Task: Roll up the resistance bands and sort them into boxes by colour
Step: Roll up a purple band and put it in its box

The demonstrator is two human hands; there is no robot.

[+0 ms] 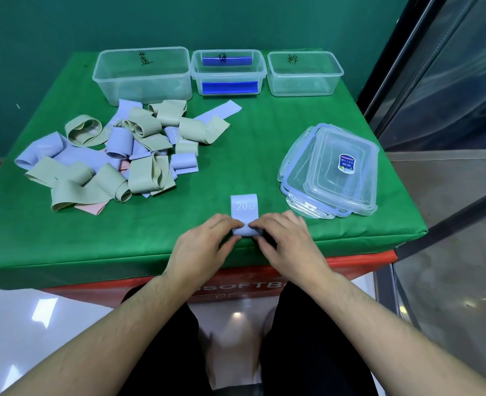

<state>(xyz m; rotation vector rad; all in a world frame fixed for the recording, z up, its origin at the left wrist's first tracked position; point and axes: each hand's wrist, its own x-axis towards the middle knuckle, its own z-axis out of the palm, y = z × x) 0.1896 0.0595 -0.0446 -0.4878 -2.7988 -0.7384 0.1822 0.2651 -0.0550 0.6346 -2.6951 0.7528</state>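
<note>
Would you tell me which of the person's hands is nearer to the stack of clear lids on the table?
The right hand is nearer: the stack of lids lies just beyond it, to its right. The left hand sits further left, across the blue band both hands pinch.

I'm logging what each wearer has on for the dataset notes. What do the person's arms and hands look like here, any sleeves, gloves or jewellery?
Both forearms are bare up to the frame's edge: no sleeves in view. The left hand and right hand wear no gloves, and no rings, watch or wristband show.
</note>
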